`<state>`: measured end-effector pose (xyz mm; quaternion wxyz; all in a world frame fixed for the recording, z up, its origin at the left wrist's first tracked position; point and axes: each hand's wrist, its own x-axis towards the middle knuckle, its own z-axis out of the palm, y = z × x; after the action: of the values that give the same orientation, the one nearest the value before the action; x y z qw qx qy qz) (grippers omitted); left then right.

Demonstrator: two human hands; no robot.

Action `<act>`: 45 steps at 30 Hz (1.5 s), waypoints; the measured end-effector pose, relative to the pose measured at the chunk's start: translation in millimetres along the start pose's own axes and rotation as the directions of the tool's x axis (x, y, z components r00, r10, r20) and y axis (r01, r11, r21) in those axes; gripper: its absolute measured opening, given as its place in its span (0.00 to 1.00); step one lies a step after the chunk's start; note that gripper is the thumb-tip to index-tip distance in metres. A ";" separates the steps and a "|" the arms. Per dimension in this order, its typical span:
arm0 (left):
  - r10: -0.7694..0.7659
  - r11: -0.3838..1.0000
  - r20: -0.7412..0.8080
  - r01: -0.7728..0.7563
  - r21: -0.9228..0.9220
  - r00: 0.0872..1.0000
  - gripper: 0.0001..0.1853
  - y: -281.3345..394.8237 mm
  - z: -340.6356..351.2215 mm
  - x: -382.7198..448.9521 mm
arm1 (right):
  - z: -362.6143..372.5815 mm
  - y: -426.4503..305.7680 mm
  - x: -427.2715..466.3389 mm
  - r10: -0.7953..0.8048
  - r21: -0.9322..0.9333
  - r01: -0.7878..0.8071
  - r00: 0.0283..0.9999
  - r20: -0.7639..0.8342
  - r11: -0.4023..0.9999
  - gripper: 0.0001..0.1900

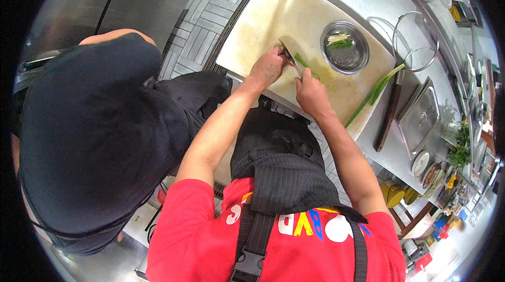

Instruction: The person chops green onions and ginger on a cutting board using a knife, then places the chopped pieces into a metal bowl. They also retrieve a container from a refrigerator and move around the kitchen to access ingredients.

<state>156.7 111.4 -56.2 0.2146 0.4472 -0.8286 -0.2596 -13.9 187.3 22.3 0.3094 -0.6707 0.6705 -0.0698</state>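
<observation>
My right hand [313, 94] grips a kitchen knife [291, 55], its blade angled over a white cutting board [252, 22]. Close against the blade, my left hand [269, 66] has its fingers curled around a small red vegetable piece [291, 64], mostly hidden. Just past the knife lies a cut length of green onion [301, 59]. A steel bowl [344, 63] on the board holds cut white and green onion strips [339, 41]. Long green onion stalks [371, 94] lie across the board's right edge.
A wire strainer [416, 41] with a dark handle [388, 118] rests on the steel counter [365, 151]. Beside it are a steel pan lid [420, 118] and a small white lid [420, 163]. Another person in black [90, 144] bends close on my left.
</observation>
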 end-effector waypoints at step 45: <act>0.132 0.990 0.058 -0.135 0.047 0.990 0.08 -16.0 0.9 2.0 | 9.5 -10.9 5.3 0.072 -0.044 -0.074 0.996 -0.050 0.996 0.16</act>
<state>165.2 102.5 -66.6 0.1974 0.3887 -0.8686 -0.2356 0.7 184.3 18.5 0.2800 -0.6507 0.7033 -0.0592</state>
